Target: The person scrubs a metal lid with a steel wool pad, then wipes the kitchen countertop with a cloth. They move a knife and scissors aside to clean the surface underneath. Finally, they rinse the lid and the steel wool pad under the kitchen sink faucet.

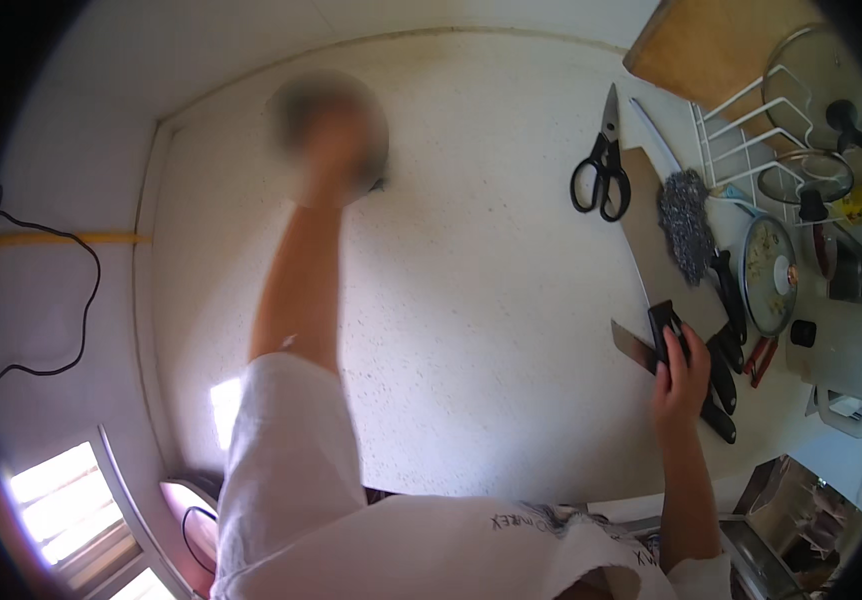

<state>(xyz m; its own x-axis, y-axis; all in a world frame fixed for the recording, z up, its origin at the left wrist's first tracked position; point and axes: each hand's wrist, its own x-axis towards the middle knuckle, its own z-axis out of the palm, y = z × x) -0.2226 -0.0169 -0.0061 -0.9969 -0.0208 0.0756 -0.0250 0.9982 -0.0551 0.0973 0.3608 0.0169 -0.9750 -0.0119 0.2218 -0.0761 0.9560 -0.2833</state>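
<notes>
My left hand point(337, 139) is stretched far forward over the pale speckled countertop point(461, 300), on top of a round dark thing point(288, 112). Motion blur hides its fingers and what that thing is. On the right, my right hand point(682, 375) rests its fingers on the black handle point(661, 319) of a wide-bladed knife point(652, 232). Under or beside that hand lies a smaller knife point(632, 345). Several black knife handles lie just to its right. Black-handled scissors point(603, 169) lie ahead of the wide blade, and a grey metal scouring pad point(688, 225) sits across its right side.
A glass lid point(767, 276) and a red-handled tool point(761, 361) lie right of the knives. Behind them stands a white wire rack point(746, 142) with glass lids, near a wooden board point(708, 52). A black cable point(93, 300) hangs at the left wall.
</notes>
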